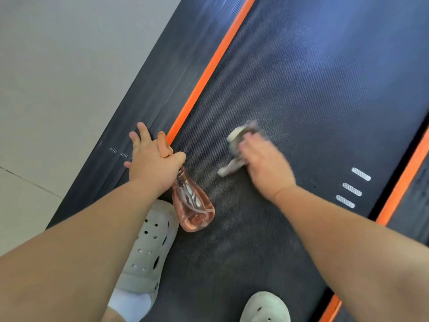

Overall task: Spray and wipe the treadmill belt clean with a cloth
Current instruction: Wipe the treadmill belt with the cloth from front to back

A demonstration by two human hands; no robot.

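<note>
— Where on the black textured treadmill belt (pixel 301 89)?
— Mid-belt: crumpled grey cloth (pixel 241 145), pressed down under the blurred right hand (pixel 264 166), fingers curled over it.
— And the left hand (pixel 151 163)?
— Clasps the neck of a translucent pink plastic spray bottle (pixel 193 203), beside the orange side stripe (pixel 209 73).

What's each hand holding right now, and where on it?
Left hand grips the pink spray bottle at its neck. Right hand covers the bunched cloth from above on the belt; blur hides the exact grip.
</note>
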